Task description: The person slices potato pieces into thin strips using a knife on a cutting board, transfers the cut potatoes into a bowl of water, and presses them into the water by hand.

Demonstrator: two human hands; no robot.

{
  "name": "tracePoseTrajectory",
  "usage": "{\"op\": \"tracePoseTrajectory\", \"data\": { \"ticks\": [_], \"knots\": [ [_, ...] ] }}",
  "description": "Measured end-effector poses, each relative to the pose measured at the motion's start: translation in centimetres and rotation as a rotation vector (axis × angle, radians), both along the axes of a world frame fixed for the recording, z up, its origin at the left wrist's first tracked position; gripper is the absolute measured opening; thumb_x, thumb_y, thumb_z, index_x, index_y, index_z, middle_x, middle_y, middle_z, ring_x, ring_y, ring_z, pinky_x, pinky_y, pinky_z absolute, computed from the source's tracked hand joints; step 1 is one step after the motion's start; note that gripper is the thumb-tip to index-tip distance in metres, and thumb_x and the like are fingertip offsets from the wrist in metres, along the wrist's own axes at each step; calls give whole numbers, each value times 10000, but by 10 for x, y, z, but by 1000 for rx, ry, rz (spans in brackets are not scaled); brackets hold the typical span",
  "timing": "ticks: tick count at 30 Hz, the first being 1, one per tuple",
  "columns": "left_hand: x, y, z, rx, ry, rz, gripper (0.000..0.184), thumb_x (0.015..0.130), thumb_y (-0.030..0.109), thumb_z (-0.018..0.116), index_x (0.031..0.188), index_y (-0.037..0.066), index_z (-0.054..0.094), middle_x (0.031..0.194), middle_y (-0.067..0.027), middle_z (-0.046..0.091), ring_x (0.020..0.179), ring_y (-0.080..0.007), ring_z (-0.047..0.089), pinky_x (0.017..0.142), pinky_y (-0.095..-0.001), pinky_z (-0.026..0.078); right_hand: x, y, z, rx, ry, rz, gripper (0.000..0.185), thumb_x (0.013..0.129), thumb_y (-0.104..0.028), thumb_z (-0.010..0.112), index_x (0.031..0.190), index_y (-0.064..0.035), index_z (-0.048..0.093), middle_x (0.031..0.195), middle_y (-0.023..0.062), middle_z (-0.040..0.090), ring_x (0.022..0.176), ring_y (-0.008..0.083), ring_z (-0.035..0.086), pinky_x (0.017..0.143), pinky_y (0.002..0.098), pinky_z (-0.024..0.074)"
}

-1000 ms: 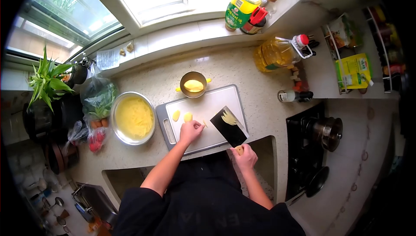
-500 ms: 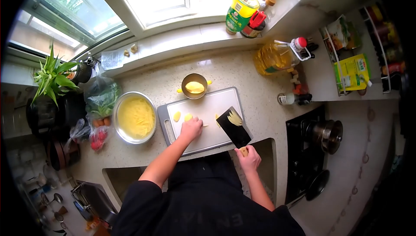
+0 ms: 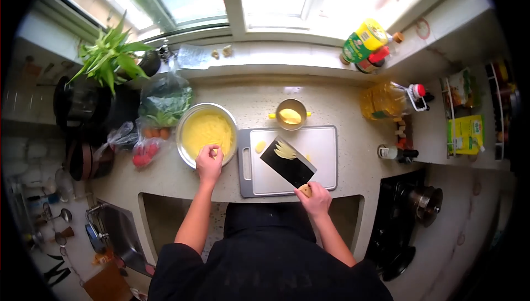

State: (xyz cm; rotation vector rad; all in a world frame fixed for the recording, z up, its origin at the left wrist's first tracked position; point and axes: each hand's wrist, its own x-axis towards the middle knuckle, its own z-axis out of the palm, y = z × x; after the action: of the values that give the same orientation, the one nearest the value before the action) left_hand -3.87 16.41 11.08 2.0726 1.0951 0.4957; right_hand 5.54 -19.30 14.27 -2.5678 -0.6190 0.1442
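Note:
My left hand [image 3: 209, 164] is over the near rim of a metal bowl [image 3: 179, 138], its fingers pinched on what look like a few potato shreds. Pale yellow potato shreds [image 3: 207, 130] fill the bowl. My right hand [image 3: 314, 199] grips the wooden handle of a black-bladed cleaver [image 3: 284, 165]. The blade lies tilted over the cutting board [image 3: 326, 177], with thin potato strips [image 3: 285, 149] stuck on it. A potato slice [image 3: 260, 146] sits left of the blade, and another is partly hidden behind it. Beyond the board stands a small pot [image 3: 291, 103] holding a potato piece [image 3: 290, 116].
Bagged greens [image 3: 165, 99] and a bag of red items [image 3: 145, 153] lie left of the bowl. An oil jug [image 3: 381, 101] and a small bottle [image 3: 389, 152] stand right. Farther right is a stove [image 3: 392, 207]. A plant [image 3: 113, 58] stands by the window.
My left hand has gone from the board leftward to the bowl. My right hand has moved the cleaver left across the board. The whole view has shifted.

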Motion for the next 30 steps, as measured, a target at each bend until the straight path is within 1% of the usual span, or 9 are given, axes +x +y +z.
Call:
{"op": "tracePoseTrajectory", "data": {
  "ticks": [1, 4, 5, 10, 15, 18, 23, 26, 30],
  "knots": [
    [-8, 14, 7, -73, 45, 10, 130, 850, 134, 734, 951, 53, 725, 796, -78, 623, 705, -213, 605, 670, -354, 508, 0, 17, 1, -3, -6, 52, 483, 718, -463, 872, 891, -55, 679, 808, 102, 685, 727, 318, 677, 641, 403, 533],
    [-31, 36, 13, 201, 60, -11, 176, 856, 149, 733, 1007, 58, 731, 934, -97, 645, 852, -253, 622, 769, -379, 517, 0, 67, 5, 39, -48, 235, 451, 729, -460, 860, 848, -88, 634, 750, 78, 648, 669, 294, 652, 578, 406, 503],
    [-36, 39, 17, 174, -10, -40, 261, 828, 198, 772, 1054, 77, 721, 1023, -108, 627, 978, -292, 600, 859, -407, 498, -1, 81, 4, 22, -47, 286, 439, 735, -462, 850, 836, -100, 623, 735, 69, 631, 660, 281, 648, 574, 394, 504],
    [-47, 28, 39, 242, -20, -178, 464, 713, 328, 880, 1073, 123, 672, 1041, -85, 571, 1018, -315, 572, 894, -433, 473, -10, 140, 2, -13, -54, 476, 458, 742, -500, 828, 853, -109, 618, 738, 65, 625, 649, 280, 646, 567, 391, 503],
    [-60, 45, 27, 63, 194, -106, 600, 678, 380, 907, 1158, 186, 604, 1188, -70, 512, 1194, -323, 468, 1048, -465, 344, -21, 167, -2, -24, -84, 553, 457, 739, -516, 818, 856, -116, 629, 710, 65, 609, 627, 271, 637, 562, 389, 499],
    [-60, 54, 17, 99, 202, -56, 603, 691, 406, 892, 1171, 178, 605, 1194, -82, 496, 1172, -328, 469, 1006, -479, 360, -28, 173, 1, -63, -74, 579, 434, 732, -499, 822, 837, -122, 636, 692, 65, 599, 620, 273, 635, 565, 392, 498],
    [-49, 76, -5, 70, 279, 107, 622, 729, 432, 866, 1229, 199, 577, 1234, -102, 480, 1228, -350, 451, 1040, -536, 347, -41, 174, 0, -90, -69, 635, 414, 730, -493, 822, 812, -131, 638, 684, 66, 593, 613, 280, 630, 564, 394, 495],
    [-41, 95, -1, 130, 192, 296, 504, 818, 404, 803, 1217, 184, 588, 1196, -105, 501, 1196, -337, 467, 1021, -526, 363, -46, 165, -1, -109, -62, 629, 431, 725, -509, 827, 807, -132, 636, 685, 60, 595, 618, 287, 630, 573, 401, 496],
    [-37, 115, 13, 182, -54, 365, 305, 948, 299, 664, 1198, 135, 601, 1110, -105, 527, 1101, -303, 491, 989, -478, 379, -50, 136, 0, -118, 26, 482, 443, 718, -504, 840, 822, -121, 642, 699, 76, 614, 650, 307, 643, 596, 423, 504]
  ]
}}
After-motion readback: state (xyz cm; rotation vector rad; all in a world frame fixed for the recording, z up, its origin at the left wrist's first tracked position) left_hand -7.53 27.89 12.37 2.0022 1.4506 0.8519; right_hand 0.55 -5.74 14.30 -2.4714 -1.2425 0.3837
